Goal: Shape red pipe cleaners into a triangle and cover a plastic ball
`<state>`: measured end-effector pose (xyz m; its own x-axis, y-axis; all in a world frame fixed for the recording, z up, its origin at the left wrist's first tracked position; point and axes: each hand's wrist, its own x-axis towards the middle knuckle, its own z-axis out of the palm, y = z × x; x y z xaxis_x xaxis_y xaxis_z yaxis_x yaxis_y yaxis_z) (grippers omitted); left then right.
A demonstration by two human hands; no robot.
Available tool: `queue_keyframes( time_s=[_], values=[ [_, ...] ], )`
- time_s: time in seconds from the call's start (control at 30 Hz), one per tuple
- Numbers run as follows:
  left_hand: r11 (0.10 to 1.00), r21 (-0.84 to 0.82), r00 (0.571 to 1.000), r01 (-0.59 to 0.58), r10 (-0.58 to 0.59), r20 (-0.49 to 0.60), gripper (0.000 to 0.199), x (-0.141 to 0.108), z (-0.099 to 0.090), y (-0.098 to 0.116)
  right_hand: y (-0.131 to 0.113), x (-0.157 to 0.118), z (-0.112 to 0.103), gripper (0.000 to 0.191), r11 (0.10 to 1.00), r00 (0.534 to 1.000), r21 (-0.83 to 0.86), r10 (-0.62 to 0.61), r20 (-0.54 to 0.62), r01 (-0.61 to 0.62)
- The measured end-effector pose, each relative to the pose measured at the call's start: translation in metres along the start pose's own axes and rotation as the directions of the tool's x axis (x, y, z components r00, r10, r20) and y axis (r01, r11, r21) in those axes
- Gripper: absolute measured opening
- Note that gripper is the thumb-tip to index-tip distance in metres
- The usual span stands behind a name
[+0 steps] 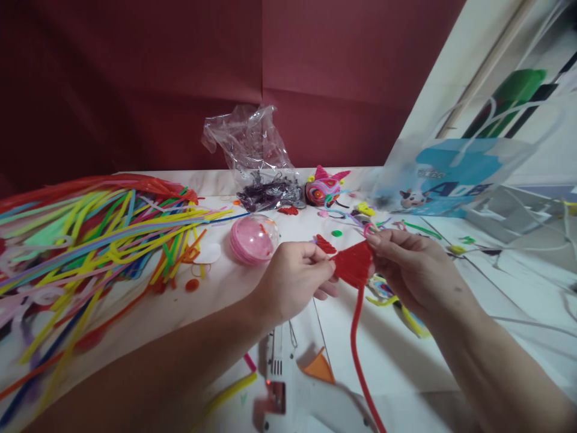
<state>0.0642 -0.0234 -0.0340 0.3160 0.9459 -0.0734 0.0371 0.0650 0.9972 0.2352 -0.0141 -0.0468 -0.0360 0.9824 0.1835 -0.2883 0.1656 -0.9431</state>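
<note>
Between my two hands, above the table, is a red triangular piece point(354, 264) made of folded pipe cleaner. A long red pipe cleaner tail point(356, 337) hangs from it toward the bottom of the view. My left hand point(295, 279) pinches the piece's narrow left corner. At its wide right edge, my right hand point(401, 261) grips it between thumb and fingers. Just behind lies a smaller red coiled piece point(325, 244). Below my hands rests a white glue gun point(311, 397) with a small red light lit.
At left spreads a big pile of colourful pipe cleaners point(103, 234). Farther back are a pink clear-topped ball point(253, 239), a plastic bag point(265, 162) with dark strands, and a pink horned pipe cleaner head point(323, 187). A blue-printed bag point(451, 174) stands at right. An orange scrap point(319, 365) lies nearby.
</note>
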Motion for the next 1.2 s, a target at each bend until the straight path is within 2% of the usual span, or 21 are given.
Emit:
queue_keyframes(
  time_s=[0.47,0.7,0.87,1.0,1.2],
  values=[
    [0.987,-0.151,0.999,0.053,-0.052,0.009,0.009,0.013,0.009,0.018,-0.005,0.001,-0.001,0.037,0.991,0.991,0.06,-0.119,-0.064,0.122],
    [0.982,-0.178,0.996,0.071,-0.061,0.061,0.009,0.013,0.009,0.017,-0.006,0.001,-0.001,0.034,0.989,0.991,0.088,-0.111,-0.074,0.118],
    [0.978,-0.203,0.999,0.05,-0.046,0.025,0.009,0.012,0.005,0.011,-0.001,0.002,-0.002,0.03,0.989,0.995,0.108,-0.102,-0.001,0.101],
    [0.961,-0.276,0.998,0.019,-0.036,-0.056,0.011,0.01,0.002,0.012,0.003,-0.001,0.001,0.028,0.986,0.989,0.153,-0.086,0.118,0.067],
    [0.936,-0.346,0.982,-0.069,0.002,-0.191,0.011,0.008,-0.002,0.017,0.007,-0.007,0.009,0.026,0.99,0.966,0.054,0.112,0.233,-0.128]
  ],
)
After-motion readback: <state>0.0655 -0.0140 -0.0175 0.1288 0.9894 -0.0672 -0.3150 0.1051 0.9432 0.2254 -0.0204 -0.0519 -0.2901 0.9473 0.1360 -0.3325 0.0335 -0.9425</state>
